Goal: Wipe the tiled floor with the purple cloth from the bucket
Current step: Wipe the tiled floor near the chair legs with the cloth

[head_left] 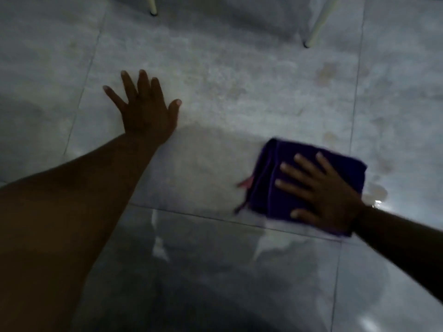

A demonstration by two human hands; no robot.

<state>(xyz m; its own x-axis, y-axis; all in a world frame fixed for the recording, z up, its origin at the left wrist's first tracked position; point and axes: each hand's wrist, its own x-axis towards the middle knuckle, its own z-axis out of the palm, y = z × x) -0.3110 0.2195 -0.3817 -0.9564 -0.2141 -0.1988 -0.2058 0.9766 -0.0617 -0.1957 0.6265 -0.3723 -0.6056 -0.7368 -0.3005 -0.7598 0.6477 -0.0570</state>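
Observation:
A folded purple cloth (278,168) lies flat on the grey tiled floor (227,97) at the right. My right hand (321,195) presses on top of it, fingers spread and pointing left. A small pink tag sticks out at the cloth's left edge. My left hand (146,109) rests palm down on a bare tile at the left, fingers spread, holding nothing. The floor near me and below the cloth shines wet. The bucket is not in view.
Two pale furniture legs (152,6) (316,27) stand on the floor at the top. Brownish stains (326,73) mark the tiles above and to the right of the cloth. Grout lines cross the floor.

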